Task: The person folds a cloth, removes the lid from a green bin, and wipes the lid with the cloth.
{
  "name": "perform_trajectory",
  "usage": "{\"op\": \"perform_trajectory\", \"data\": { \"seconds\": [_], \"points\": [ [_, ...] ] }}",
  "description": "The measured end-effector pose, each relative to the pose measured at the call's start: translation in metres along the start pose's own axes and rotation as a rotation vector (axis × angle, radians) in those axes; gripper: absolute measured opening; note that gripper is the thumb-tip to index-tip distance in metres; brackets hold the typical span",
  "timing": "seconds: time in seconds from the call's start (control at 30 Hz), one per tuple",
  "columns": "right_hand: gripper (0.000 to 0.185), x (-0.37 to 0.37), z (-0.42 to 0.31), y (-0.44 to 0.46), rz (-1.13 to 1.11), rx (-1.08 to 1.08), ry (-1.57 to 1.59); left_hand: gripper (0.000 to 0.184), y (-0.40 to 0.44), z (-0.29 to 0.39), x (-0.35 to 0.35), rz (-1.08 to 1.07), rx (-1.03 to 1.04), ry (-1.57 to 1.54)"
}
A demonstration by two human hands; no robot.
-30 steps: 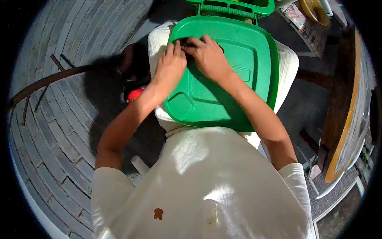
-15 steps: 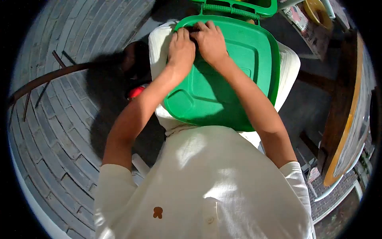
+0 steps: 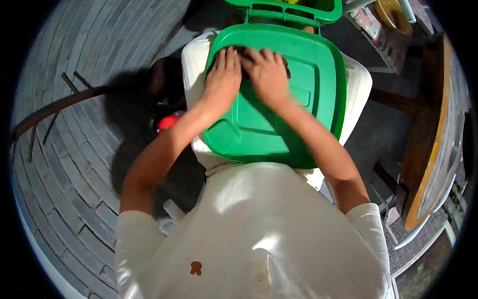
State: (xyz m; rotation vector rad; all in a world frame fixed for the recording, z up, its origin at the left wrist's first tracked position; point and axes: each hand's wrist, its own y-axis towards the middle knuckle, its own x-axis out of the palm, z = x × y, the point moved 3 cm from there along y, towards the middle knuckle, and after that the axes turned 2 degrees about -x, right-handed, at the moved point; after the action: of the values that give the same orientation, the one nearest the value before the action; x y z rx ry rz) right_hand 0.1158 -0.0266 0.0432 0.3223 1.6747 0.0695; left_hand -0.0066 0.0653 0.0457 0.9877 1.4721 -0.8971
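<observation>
A green plastic lid (image 3: pixel 269 134) rests across my lap, its raised panels facing up. On its far part lies a dark brown piece, perhaps cloth (image 3: pixel 288 69), mostly hidden beneath my hands. My left hand (image 3: pixel 224 74) lies over the left end of that piece, fingers stretched forward. Beside it, my right hand (image 3: pixel 266 74) covers the middle with fingers apart, slightly blurred by motion. Both hands touch the dark piece, which shows past the right fingers.
Beyond the lid, a ribbed hinge (image 3: pixel 284 17) joins it to a green bin (image 3: pixel 326 11). A wooden table (image 3: pixel 428 134) stands at right. A yellow bowl (image 3: pixel 393 15) sits at upper right. A curved brown bar (image 3: pixel 59 104) crosses the paving at left, near a red object (image 3: pixel 169 121).
My hands have slid slightly toward me, and their fingers have straightened from a curled grip. More of the dark brown piece shows, reaching farther right across the lid.
</observation>
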Motion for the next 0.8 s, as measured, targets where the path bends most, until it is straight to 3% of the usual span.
{"op": "perform_trajectory", "data": {
  "seconds": [0.07, 0.13, 0.23, 0.43, 0.5, 0.57, 0.67, 0.73, 0.8],
  "points": [
    [0.038, 0.015, 0.022, 0.029, 0.046, 0.016, 0.043, 0.062, 0.035, -0.003, 0.006, 0.067, -0.017, 0.027],
    [0.036, 0.023, 0.032, 0.048, 0.043, 0.038, 0.044, 0.057, 0.064, -0.001, 0.008, -0.11, -0.174, -0.052],
    [0.029, 0.022, 0.036, 0.052, 0.025, 0.075, 0.066, 0.052, 0.066, 0.002, 0.006, -0.038, -0.221, -0.052],
    [0.026, -0.008, 0.005, -0.001, 0.009, -0.011, 0.021, 0.056, 0.003, 0.006, -0.007, -0.142, -0.049, -0.032],
    [0.027, -0.005, 0.006, -0.012, 0.046, -0.077, 0.05, 0.055, -0.007, 0.012, -0.011, 0.007, 0.061, -0.013],
    [0.029, -0.001, 0.014, -0.005, 0.037, -0.039, 0.054, 0.053, 0.007, 0.017, -0.009, 0.04, 0.049, 0.0],
    [0.035, 0.003, 0.031, 0.011, -0.047, 0.077, 0.232, 0.049, 0.034, 0.018, -0.017, -0.095, -0.019, 0.061],
    [0.038, 0.008, 0.032, 0.011, 0.021, 0.118, 0.295, 0.046, 0.049, 0.005, -0.019, -0.128, -0.053, -0.265],
    [0.048, 0.008, 0.034, 0.015, 0.104, 0.192, 0.393, 0.044, 0.058, -0.008, -0.023, -0.056, -0.095, -0.364]
  ]
}}
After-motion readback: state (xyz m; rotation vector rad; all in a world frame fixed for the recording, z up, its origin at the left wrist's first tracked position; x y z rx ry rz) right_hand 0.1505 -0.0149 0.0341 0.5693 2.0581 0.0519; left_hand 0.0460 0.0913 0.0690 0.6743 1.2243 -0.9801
